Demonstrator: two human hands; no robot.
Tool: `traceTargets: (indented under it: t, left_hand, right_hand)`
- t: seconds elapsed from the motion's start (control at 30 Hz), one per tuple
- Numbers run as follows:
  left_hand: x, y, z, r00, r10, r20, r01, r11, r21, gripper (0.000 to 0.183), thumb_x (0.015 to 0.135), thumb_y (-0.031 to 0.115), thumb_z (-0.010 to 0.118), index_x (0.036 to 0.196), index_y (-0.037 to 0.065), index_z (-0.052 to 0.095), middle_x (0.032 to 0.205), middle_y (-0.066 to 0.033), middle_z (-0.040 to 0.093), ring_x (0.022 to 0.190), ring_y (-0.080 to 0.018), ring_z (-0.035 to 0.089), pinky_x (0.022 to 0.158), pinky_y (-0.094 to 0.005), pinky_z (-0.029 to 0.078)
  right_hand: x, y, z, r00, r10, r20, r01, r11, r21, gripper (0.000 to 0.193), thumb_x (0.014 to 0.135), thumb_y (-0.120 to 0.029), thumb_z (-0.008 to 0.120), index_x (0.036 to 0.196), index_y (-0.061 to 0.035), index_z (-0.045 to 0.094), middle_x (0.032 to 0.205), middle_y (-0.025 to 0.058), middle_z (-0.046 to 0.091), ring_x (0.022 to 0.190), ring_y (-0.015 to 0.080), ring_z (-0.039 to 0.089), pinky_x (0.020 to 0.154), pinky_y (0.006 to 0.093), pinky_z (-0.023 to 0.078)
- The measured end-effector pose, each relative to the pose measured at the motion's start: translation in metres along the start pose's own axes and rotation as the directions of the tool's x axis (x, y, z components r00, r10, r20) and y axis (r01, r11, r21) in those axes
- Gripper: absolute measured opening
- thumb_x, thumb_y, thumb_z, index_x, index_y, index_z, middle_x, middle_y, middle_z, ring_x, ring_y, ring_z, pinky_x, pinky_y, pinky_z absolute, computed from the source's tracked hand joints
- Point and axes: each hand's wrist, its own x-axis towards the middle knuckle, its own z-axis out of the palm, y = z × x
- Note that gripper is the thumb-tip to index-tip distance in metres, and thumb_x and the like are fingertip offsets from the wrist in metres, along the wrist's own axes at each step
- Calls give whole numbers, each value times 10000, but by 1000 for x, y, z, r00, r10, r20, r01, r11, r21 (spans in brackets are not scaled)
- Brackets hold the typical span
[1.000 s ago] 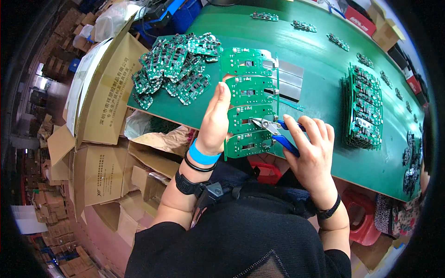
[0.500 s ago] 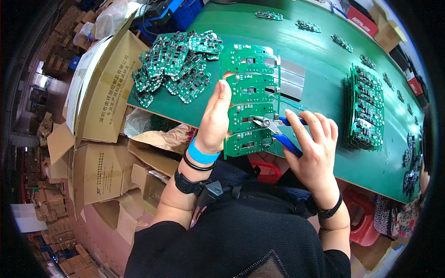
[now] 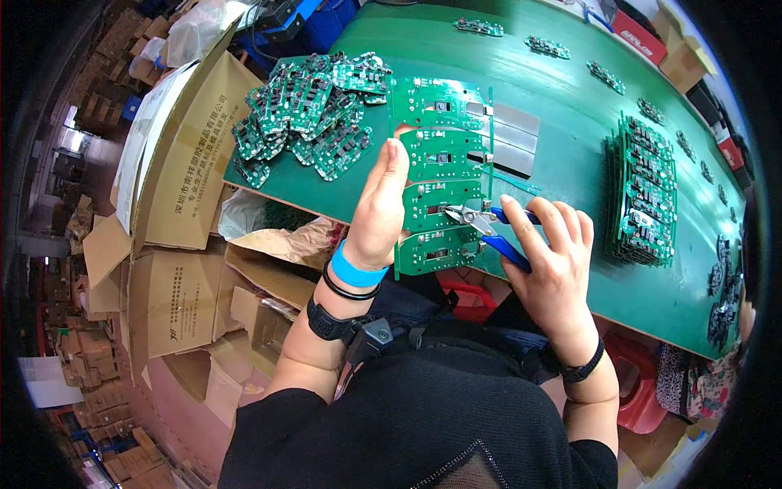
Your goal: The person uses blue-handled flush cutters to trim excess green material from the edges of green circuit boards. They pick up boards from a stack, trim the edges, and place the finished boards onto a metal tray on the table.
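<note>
My left hand (image 3: 381, 204) grips a green circuit board panel (image 3: 444, 194) by its left edge, thumb on top and the other fingers hidden beneath. The panel holds several joined boards in a column and is held over the table's near edge. In my right hand (image 3: 558, 261) is a pair of blue-handled cutting pliers (image 3: 493, 224), fingers wrapped round the handles. The pliers' tips touch or hover just over the third board down, near its middle; which of the two I cannot tell. A pile of separate circuit boards (image 3: 305, 114) lies at the upper left of the table.
A stack of board panels (image 3: 643, 196) stands on the green table (image 3: 570, 90) at the right. Grey flat strips (image 3: 515, 138) lie behind the held panel. Single boards line the far edge. Open cardboard boxes (image 3: 191, 301) stand at the left, and a red stool (image 3: 631, 383) at the lower right.
Almost nothing differs. The hands, the panel and the pliers keep their places, with only a tiny shift of the view.
</note>
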Motion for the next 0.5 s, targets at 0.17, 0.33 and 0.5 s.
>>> traceTargets:
  t: [0.17,0.33,0.5]
  left_hand:
    - [1,-1,-1,1000,-21,9,21,999,-32,507,1032,421,228,1395,91,355,1288,-150,525,1102,-273,594,894,-407,539]
    - [3,-3,-5,999,-49,10,49,999,-21,524,1024,448,236,1391,94,361,1284,-149,529,1097,-274,597,884,-409,544]
    - [2,-2,-6,989,-143,25,145,980,-135,523,1023,450,240,1381,93,371,1260,-137,546,1084,-261,603,879,-410,545]
  right_hand:
    - [1,1,0,1000,-22,-19,22,999,-30,754,542,-190,795,1259,-166,562,1096,63,538,1038,244,506,900,422,348]
    - [0,8,4,995,-87,-57,85,996,-34,726,539,-203,793,1233,-166,585,1061,55,548,988,238,524,869,411,366]
    - [-3,10,8,992,-83,-94,84,997,3,673,546,-193,782,1195,-153,610,1026,53,552,935,232,535,833,402,380]
